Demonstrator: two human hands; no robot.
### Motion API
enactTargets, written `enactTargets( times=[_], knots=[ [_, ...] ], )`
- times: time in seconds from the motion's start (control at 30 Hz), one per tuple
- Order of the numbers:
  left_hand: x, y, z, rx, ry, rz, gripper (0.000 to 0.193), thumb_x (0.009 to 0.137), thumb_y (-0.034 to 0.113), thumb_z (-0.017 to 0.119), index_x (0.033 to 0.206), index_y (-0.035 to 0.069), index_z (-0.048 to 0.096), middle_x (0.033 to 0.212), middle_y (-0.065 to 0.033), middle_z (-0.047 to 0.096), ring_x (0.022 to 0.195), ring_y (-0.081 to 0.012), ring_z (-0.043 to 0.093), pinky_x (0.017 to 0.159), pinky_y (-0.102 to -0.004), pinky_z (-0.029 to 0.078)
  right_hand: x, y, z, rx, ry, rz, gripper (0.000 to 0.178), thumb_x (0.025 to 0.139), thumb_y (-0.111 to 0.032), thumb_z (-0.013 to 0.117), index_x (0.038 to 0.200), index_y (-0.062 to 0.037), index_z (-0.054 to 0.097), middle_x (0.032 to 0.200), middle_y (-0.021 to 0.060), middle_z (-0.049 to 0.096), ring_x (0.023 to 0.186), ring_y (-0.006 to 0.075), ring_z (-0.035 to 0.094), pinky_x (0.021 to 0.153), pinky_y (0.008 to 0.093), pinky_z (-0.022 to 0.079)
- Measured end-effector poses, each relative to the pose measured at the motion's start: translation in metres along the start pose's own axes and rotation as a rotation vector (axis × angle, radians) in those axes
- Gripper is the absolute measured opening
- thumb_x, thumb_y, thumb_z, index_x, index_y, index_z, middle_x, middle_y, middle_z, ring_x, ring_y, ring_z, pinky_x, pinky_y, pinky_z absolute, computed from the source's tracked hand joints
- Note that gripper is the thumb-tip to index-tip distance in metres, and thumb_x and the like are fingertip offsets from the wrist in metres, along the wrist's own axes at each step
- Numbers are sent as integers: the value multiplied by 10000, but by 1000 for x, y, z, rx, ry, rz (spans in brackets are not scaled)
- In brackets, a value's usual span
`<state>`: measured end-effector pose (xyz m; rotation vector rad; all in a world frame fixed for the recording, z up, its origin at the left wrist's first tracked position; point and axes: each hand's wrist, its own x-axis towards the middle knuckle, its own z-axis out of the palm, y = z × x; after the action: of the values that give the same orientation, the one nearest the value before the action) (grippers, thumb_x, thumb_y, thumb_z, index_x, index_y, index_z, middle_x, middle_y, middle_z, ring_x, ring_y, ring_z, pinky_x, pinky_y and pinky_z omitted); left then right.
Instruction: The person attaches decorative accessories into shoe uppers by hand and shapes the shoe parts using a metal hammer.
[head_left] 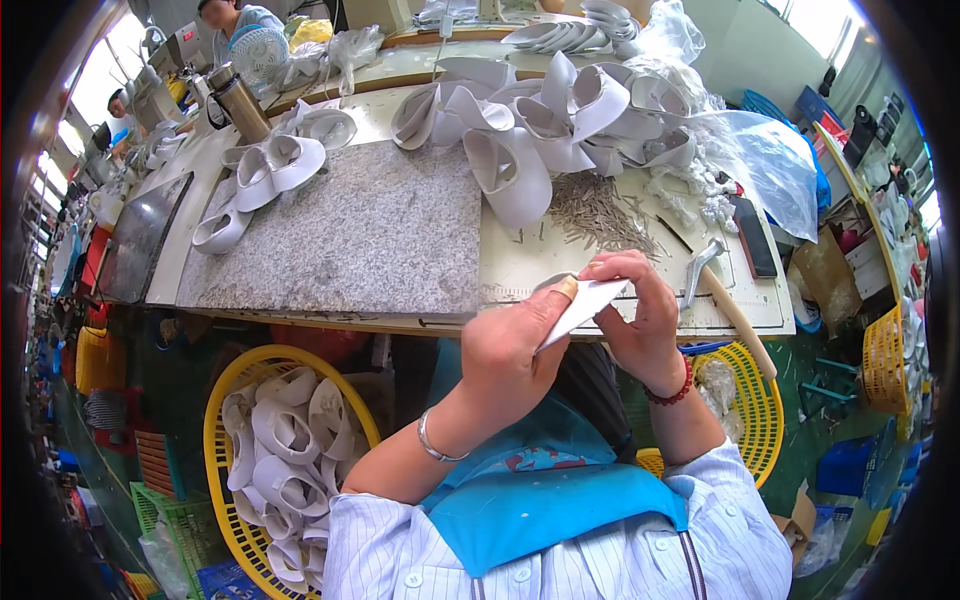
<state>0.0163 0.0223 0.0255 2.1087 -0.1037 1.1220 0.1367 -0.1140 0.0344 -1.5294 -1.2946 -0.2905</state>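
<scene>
Just over the table's front edge, my left hand [510,340] and my right hand [645,325] hold one white shoe upper [585,308] between them. The left thumb presses on its top edge, and the right fingers pinch its far end. Much of the piece is hidden by the hands. A hammer [738,318] with a wooden handle and metal head lies right of my right hand. Beyond the hands lies a pile of thin brownish strips [598,212]. Several white shoe uppers [510,175] are heaped behind it.
A grey stone slab [350,235] covers the table's left part, with a few uppers [255,180] on it. A thermos [240,105] stands behind. A black phone [755,237] and plastic bag [770,165] lie right. Yellow baskets [213,430] flank me below; the left one holds uppers.
</scene>
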Motion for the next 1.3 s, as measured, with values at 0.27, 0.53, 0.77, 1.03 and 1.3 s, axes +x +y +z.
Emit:
enactTargets(
  times=[0.27,0.53,0.77,1.03,1.3],
  knots=[
    [28,-15,-43,209,-116,182,256,766,-19,664,1017,-8,708,943,-150,719,786,-273,710,641,-338,531,-25,32,-56,-170,77,203,348,780,-30,725,1107,-17,605,1114,104,627,879,187,611,826,325,488],
    [-16,-70,-104,812,-409,127,414,702,116,715,1105,28,680,1162,-129,679,1138,-332,615,977,-443,416,-97,87,-136,-906,-51,538,329,849,-81,629,1164,0,579,1114,154,608,1047,327,578,919,419,450],
    [-29,-73,-103,666,-347,61,369,790,154,660,1127,5,646,1284,-156,609,1293,-348,496,1083,-451,316,-88,96,-138,-885,-112,438,274,889,-117,590,1136,3,598,1028,153,618,904,310,599,820,403,469],
    [-41,-85,-93,677,-153,22,401,792,160,657,1141,-32,617,1349,-178,560,1340,-384,439,1082,-451,330,-43,50,-102,111,134,762,349,998,-259,503,1224,5,538,794,-29,528,584,15,460,474,166,394],
    [-49,-86,-85,740,-116,-35,400,797,191,647,1106,-62,651,1371,-179,539,1362,-392,402,1069,-454,344,29,-5,35,686,-260,1040,302,1013,-253,477,1198,-20,525,784,-25,501,602,31,483,456,184,426]
  ],
)
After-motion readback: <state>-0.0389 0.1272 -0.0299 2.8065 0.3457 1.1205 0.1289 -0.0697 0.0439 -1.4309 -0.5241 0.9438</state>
